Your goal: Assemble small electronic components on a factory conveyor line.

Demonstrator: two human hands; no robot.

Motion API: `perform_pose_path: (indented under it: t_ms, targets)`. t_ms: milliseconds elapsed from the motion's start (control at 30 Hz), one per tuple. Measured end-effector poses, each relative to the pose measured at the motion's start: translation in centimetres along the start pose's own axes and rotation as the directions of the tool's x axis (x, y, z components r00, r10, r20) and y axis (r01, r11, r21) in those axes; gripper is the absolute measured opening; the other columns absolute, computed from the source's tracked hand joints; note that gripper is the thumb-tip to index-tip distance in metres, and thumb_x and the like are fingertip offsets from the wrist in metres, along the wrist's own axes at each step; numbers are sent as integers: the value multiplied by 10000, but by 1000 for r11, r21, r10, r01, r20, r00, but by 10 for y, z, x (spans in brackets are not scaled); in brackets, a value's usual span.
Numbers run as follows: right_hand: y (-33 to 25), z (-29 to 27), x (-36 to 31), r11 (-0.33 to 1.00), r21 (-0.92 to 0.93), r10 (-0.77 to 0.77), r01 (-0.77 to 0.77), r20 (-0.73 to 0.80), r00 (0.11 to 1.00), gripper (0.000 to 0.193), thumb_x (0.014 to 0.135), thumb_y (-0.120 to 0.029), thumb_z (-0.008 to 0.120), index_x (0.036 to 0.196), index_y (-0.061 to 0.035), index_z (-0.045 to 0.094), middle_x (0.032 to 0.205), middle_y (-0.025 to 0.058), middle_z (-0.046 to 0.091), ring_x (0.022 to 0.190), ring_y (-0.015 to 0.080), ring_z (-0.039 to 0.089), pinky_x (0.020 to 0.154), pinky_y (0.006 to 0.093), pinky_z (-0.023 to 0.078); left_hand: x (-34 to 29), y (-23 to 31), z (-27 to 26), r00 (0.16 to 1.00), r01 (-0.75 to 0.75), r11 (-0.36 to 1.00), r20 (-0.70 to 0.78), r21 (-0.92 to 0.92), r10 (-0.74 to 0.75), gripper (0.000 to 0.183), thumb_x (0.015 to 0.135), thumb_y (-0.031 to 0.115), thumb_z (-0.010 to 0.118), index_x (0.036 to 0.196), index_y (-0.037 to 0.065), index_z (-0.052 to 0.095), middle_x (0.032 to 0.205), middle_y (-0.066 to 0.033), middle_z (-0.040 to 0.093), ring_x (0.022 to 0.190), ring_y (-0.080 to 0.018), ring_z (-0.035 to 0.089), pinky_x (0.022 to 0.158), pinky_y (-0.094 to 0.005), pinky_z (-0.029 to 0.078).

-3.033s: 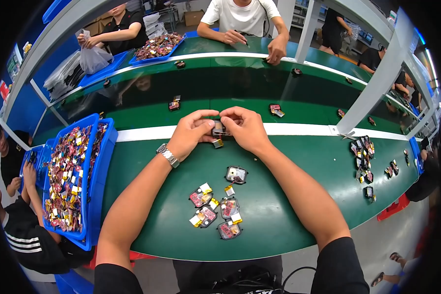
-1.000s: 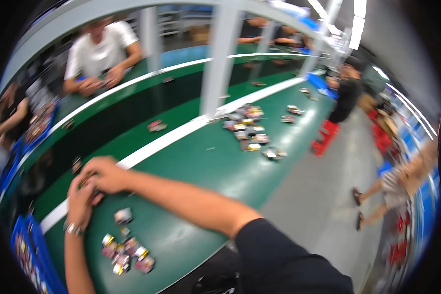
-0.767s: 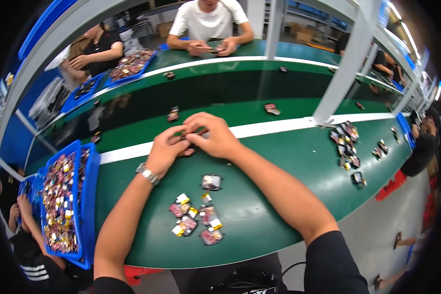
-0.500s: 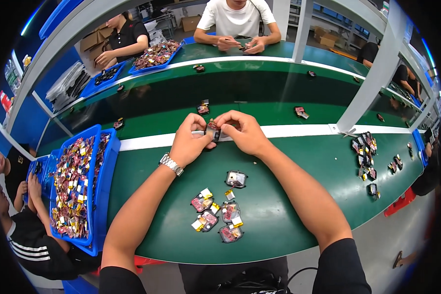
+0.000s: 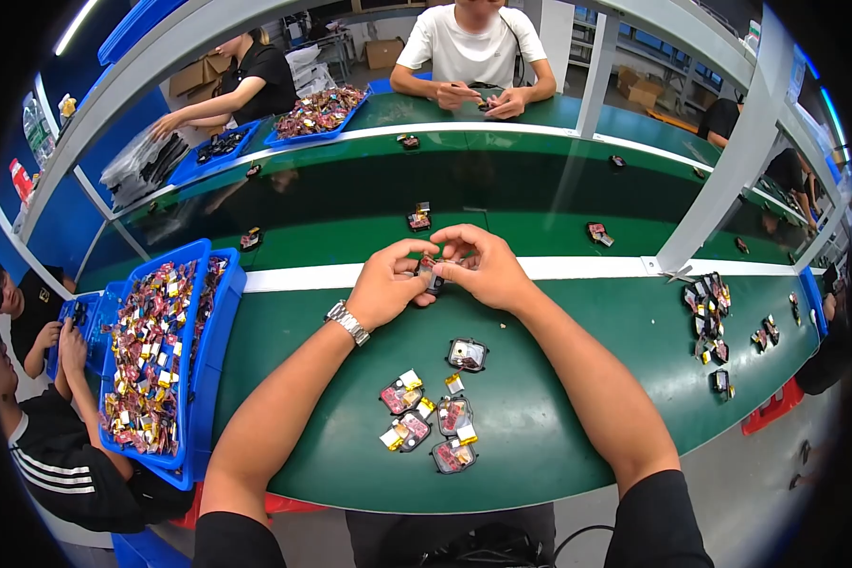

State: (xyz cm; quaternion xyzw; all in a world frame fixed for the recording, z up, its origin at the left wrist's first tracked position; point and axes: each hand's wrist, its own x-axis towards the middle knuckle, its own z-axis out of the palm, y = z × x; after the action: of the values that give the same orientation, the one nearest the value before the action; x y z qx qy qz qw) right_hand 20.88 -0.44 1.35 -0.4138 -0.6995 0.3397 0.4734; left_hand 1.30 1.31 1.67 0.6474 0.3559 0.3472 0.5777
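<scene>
Both my hands meet over the white strip at the far side of the green table. Between their fingertips is a small black electronics casing (image 5: 435,282) with a red circuit board, partly covered by the fingers. My left hand (image 5: 388,286) grips its left side, a metal-banded watch (image 5: 348,323) on the wrist. My right hand (image 5: 490,272) curls over the top and right side, thumb pressed to the piece. Nearer me lies a casing (image 5: 467,355) with a silvery cell. Below it sit several casings (image 5: 454,415) with red boards and silver-and-yellow battery pouches.
Stacked blue trays (image 5: 220,379) heaped with red boards stand at left. More casings (image 5: 707,317) lie at right, near a grey upright post (image 5: 729,161). Beyond the white strip (image 5: 577,269), a green belt (image 5: 521,220) carries spaced-out pieces. Co-workers sit across and at left.
The whole view has shifted slightly. My right fingers now arch further over the casing, with the thumb lying across it. Both hands still hold the casing.
</scene>
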Motion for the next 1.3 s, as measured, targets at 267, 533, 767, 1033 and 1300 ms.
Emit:
perform_pose_path:
  t_ms: [267,533,767,1033,1300]
  targets:
    - [-8,7,-3,957,-267,-125,111,-37,991,99,809,-54,701,904,-50,676,877,68,567,784,170,604,712,284,507,1,-1,0,998,33,998,-48,-52,-35,303,894,-55,546,1195,-22,554,967,-125,680,747,-158,695,637,-247,584]
    - [16,4,3,933,317,139,-168,114,984,140,903,-76,616,1034,-31,595,1039,45,618,958,122,596,826,309,507,-1,0,-4,998,-60,988,-6,144,61,310,879,-47,565,1177,33,530,922,-75,685,751,-130,677,618,-232,536]
    - [6,3,1,999,39,32,-30,-49,998,193,827,-58,698,1012,-20,659,942,20,631,736,72,562,659,235,485,-3,3,-4,995,-57,969,-65,239,74,312,859,-65,563,1159,18,541,905,-81,690,711,-113,662,581,-232,529]
    - [-5,13,-6,992,-79,-92,93,25,995,189,818,-35,682,1006,-35,665,868,43,595,688,115,567,633,262,482,2,0,-7,997,-38,990,-59,136,47,388,878,-75,535,1260,-7,543,995,-126,683,788,-136,680,672,-247,576]
    - [-21,14,-9,879,-438,-200,186,14,980,119,803,-79,724,919,-93,702,953,63,544,895,237,553,812,356,481,3,-2,-13,998,13,992,59,-124,-6,444,881,-75,556,1309,2,469,1114,-159,637,976,-192,662,838,-294,587]
